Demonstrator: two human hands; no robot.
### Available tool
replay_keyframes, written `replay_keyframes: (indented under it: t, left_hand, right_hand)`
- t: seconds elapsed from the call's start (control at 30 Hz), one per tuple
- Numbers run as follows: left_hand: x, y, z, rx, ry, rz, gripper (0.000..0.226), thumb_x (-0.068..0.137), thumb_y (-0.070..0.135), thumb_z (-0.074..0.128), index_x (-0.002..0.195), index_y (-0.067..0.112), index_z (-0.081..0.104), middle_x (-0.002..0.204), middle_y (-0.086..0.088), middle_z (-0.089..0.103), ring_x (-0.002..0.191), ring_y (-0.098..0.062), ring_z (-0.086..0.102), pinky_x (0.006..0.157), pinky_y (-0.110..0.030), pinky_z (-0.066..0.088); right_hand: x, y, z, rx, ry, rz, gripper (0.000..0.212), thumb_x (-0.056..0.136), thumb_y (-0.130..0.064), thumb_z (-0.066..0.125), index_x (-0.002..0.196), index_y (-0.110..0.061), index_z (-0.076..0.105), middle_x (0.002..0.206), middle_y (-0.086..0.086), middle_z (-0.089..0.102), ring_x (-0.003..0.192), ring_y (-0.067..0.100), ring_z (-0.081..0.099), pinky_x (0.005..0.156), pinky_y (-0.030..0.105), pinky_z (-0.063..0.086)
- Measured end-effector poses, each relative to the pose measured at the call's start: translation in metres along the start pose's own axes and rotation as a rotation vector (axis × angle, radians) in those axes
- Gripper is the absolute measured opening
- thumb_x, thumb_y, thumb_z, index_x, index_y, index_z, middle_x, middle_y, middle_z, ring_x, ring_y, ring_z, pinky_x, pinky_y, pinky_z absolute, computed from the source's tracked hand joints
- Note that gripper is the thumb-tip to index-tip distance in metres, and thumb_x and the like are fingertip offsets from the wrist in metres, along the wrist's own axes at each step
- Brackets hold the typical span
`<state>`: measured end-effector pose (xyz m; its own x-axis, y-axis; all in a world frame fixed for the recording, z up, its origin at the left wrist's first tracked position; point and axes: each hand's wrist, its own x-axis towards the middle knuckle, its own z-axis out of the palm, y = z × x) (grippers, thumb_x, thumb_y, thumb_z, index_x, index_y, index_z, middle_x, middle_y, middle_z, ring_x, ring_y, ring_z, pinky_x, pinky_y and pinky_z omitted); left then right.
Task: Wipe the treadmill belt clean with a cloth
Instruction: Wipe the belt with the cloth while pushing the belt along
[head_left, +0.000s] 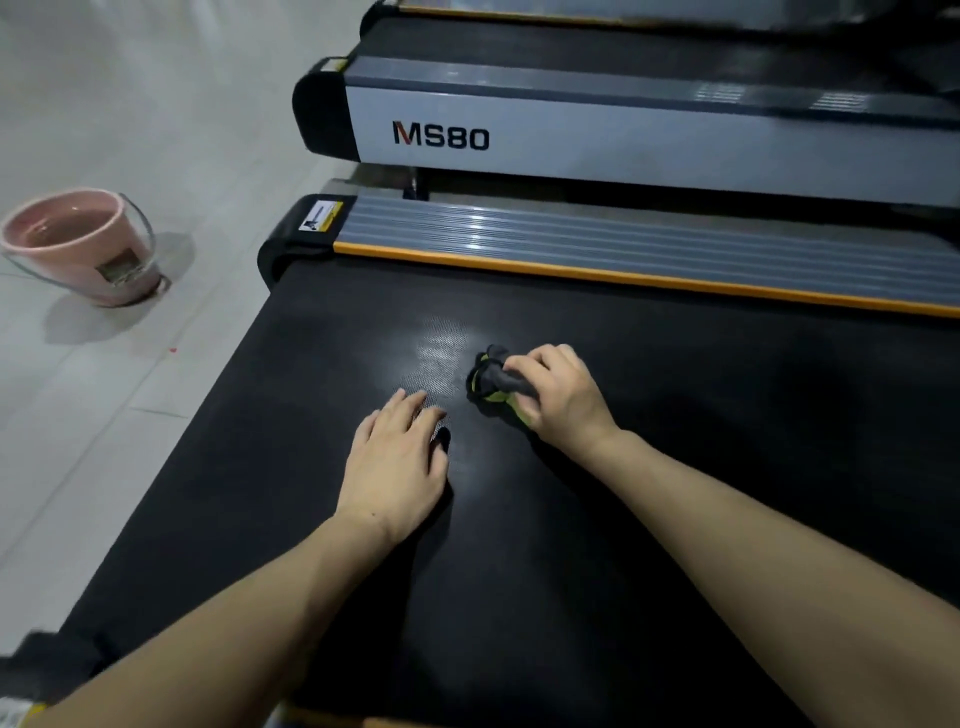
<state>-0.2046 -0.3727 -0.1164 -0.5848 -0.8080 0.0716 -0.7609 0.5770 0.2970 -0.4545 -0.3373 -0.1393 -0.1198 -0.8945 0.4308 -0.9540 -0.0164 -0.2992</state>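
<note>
Cloth (493, 379) bunched in right hand (563, 397) grip, on belt (675, 415)

On the treadmill belt (675, 467) lie both hands — the cloth (493, 382) at one o'clock of the left hand (395, 462); the bucket (78, 244) at ten o'clock.

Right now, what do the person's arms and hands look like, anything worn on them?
Both forearms are bare up to the frame edge, with no sleeves in view. The left hand and right hand have no gloves, and no rings, watch or bracelets show. Fingernails look short and unpainted.
</note>
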Motion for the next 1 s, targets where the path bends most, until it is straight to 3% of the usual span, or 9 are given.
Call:
replay_keyframes:
  t: [0.2, 0.43, 0.5, 0.6, 0.7, 0.77, 0.83, 0.9, 1.0]
  left_hand:
    - [0.065, -0.041, 0.008, 0.026, 0.012, 0.028, 0.038, 0.096, 0.028, 0.049, 0.133, 0.026, 0.056, 0.155, 0.001, 0.043, 0.151, -0.021, 0.028, 0.120, -0.041, 0.027]
    - [0.095, -0.072, -0.001, 0.047, 0.074, 0.020, 0.037, 0.094, 0.027, 0.051, 0.129, 0.025, 0.060, 0.148, 0.001, 0.050, 0.144, -0.021, 0.039, 0.115, -0.045, 0.031]
    - [0.096, -0.079, -0.004, 0.034, 0.096, 0.019, 0.041, 0.092, 0.031, 0.045, 0.128, 0.025, 0.061, 0.146, 0.001, 0.052, 0.142, -0.020, 0.041, 0.114, -0.044, 0.033]
    - [0.095, -0.090, -0.008, 0.025, 0.095, 0.000, 0.047, 0.088, 0.035, 0.038, 0.126, 0.024, 0.063, 0.143, 0.001, 0.054, 0.139, -0.021, 0.044, 0.109, -0.045, 0.037]
    - [0.090, -0.103, -0.010, 0.050, 0.074, 0.011, 0.048, 0.088, 0.036, 0.037, 0.127, 0.025, 0.063, 0.143, 0.001, 0.055, 0.139, -0.023, 0.044, 0.108, -0.046, 0.039]
    - [0.086, -0.112, -0.009, 0.059, 0.065, 0.035, 0.047, 0.089, 0.035, 0.037, 0.127, 0.026, 0.063, 0.143, 0.002, 0.055, 0.140, -0.023, 0.043, 0.110, -0.046, 0.038]
    - [0.083, -0.119, -0.010, 0.062, 0.063, 0.056, 0.048, 0.089, 0.035, 0.036, 0.128, 0.027, 0.062, 0.144, 0.003, 0.054, 0.142, -0.022, 0.042, 0.112, -0.044, 0.036]
    - [0.081, -0.123, -0.011, 0.052, 0.072, 0.068, 0.049, 0.090, 0.035, 0.035, 0.129, 0.027, 0.063, 0.144, 0.003, 0.055, 0.142, -0.021, 0.042, 0.113, -0.043, 0.036]
    - [0.082, -0.126, -0.011, 0.028, 0.083, 0.094, 0.047, 0.093, 0.038, 0.034, 0.126, 0.026, 0.066, 0.141, 0.004, 0.059, 0.140, -0.020, 0.046, 0.110, -0.042, 0.039]
  right_hand:
    - [0.101, 0.053, 0.030, -0.110, 0.002, 0.127, 0.033, 0.084, -0.028, 0.073, 0.115, -0.020, 0.065, 0.104, 0.005, 0.061, 0.094, 0.033, 0.053, 0.084, 0.047, 0.049]
    - [0.104, 0.038, 0.026, -0.073, 0.002, 0.214, 0.028, 0.089, -0.035, 0.064, 0.115, -0.023, 0.065, 0.100, 0.004, 0.067, 0.094, 0.033, 0.060, 0.081, 0.039, 0.045]
    - [0.077, 0.014, 0.020, 0.001, -0.005, 0.121, 0.032, 0.085, -0.039, 0.065, 0.112, -0.022, 0.068, 0.100, 0.003, 0.069, 0.091, 0.033, 0.063, 0.081, 0.038, 0.049]
    - [0.020, -0.034, 0.017, 0.139, -0.131, -0.162, 0.031, 0.087, -0.032, 0.072, 0.115, -0.018, 0.068, 0.109, 0.000, 0.068, 0.090, 0.023, 0.060, 0.084, 0.033, 0.048]
    - [0.030, -0.030, 0.022, 0.096, -0.187, -0.313, 0.029, 0.091, -0.028, 0.069, 0.117, -0.015, 0.068, 0.108, 0.003, 0.064, 0.087, 0.024, 0.054, 0.083, 0.032, 0.045]
    - [0.076, -0.006, 0.037, -0.022, -0.148, -0.245, 0.032, 0.091, -0.037, 0.060, 0.116, -0.017, 0.067, 0.105, 0.007, 0.063, 0.087, 0.031, 0.056, 0.082, 0.038, 0.047]
    - [0.125, 0.015, 0.046, -0.103, -0.047, -0.026, 0.041, 0.088, -0.046, 0.053, 0.116, -0.019, 0.066, 0.103, 0.010, 0.063, 0.091, 0.037, 0.056, 0.083, 0.044, 0.048]
    - [0.150, 0.018, 0.050, -0.149, -0.041, 0.191, 0.033, 0.090, -0.039, 0.059, 0.117, -0.021, 0.064, 0.103, 0.010, 0.062, 0.097, 0.038, 0.054, 0.085, 0.044, 0.045]
    - [0.133, -0.001, 0.048, -0.123, -0.015, 0.227, 0.030, 0.088, -0.034, 0.062, 0.115, -0.020, 0.065, 0.099, 0.009, 0.064, 0.092, 0.037, 0.057, 0.083, 0.041, 0.044]
